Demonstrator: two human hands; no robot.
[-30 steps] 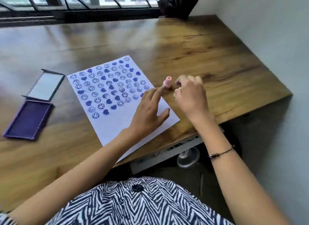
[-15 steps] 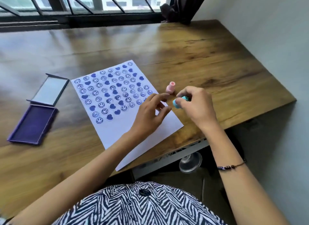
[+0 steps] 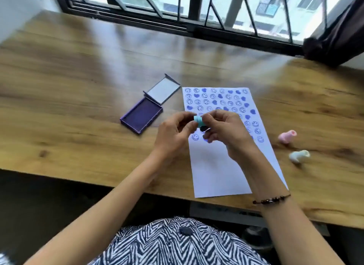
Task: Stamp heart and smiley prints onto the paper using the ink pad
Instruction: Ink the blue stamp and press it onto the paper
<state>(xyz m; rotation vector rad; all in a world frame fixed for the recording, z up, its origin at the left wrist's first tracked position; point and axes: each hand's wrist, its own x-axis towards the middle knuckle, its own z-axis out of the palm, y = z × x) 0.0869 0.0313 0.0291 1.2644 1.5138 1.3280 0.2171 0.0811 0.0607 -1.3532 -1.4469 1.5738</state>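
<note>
Nearest to me, a zebra-striped shirt (image 3: 177, 243) fills the bottom of the view, and a beaded bracelet (image 3: 271, 199) sits on the right wrist above the table's (image 3: 59, 99) near edge. Both hands meet over the paper (image 3: 218, 166): my left hand (image 3: 173, 134) and right hand (image 3: 226, 134) each pinch the small blue stamp (image 3: 198, 120) between fingertips, so both grips are pressed onto it. I cannot make out its printing face; a dark bit shows just below it, half hidden by the right fingers. The hands cover the middle rows of prints, and the whole view is motion-blurred. The paper's near half is blank; its far half carries rows of blue smileys and hearts. Toward the table's right edge, beside the paper, lie a whitish cap-like piece (image 3: 299, 156) and, farther back, a pink stamp (image 3: 287, 136), both too soft to read clearly. Left of the paper, the purple ink pad (image 3: 141, 117) lies open, its lid (image 3: 163, 90) hinged back toward the far window edge.
</note>
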